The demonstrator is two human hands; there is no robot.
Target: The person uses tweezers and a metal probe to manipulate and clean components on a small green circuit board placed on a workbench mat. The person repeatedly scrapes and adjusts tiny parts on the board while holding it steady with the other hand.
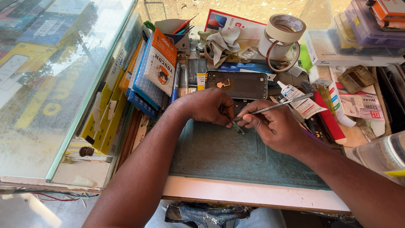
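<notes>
Two hands over a green mat [219, 156] on cluttered desk: left hand [209, 105] pinches a small part [237, 126], right hand [276, 126] grips tweezers [280, 105] w/ tip at it; opened phone [236, 84] just behind, not yet reassembled.

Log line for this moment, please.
left hand: pinching small part | right hand: tweezers at part | over green mat

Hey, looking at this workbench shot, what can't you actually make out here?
Head view only:
- The small part pinched between both hands: too small, mostly covered by the left hand and right hand.
- Tweezers tip: hidden among the fingertips.
- Clear plastic container: cut off by the right edge.
- Green mat: partly hidden by forearms.
</notes>
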